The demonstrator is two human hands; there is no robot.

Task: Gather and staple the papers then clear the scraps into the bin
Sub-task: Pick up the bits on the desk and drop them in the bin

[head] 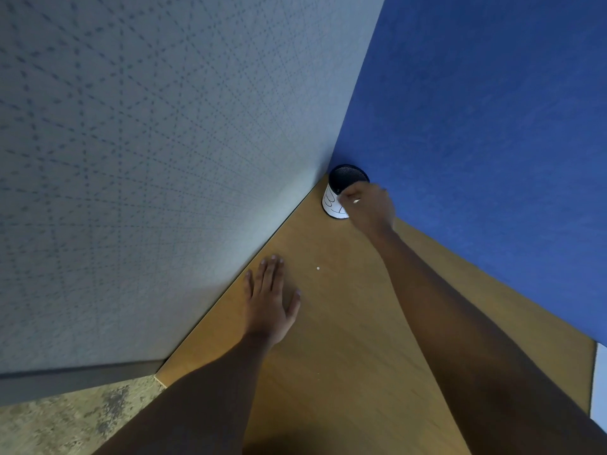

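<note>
Scrap clearing is the step now. The right hand [371, 206] pinches a white bit [356, 201] at the bin [346, 178] in the corner. The left hand [269, 297] lies flat and open on the bench [345, 330]. Next job is likely picking up the tiny scrap [318, 268] nearby

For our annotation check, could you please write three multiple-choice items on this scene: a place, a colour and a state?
1. Where does the black mesh bin with the white label stand? A desk's far corner; B near edge; C floor.
2. What colour is the partition panel right of it? A green; B blue; C red.
3. How does the left hand lie? A clenched; B gripping paper; C flat on the wooden desk.
Answers: A, both partitions meet behind it; B, it is plainly blue; C, straight fingers, palm down.
</note>
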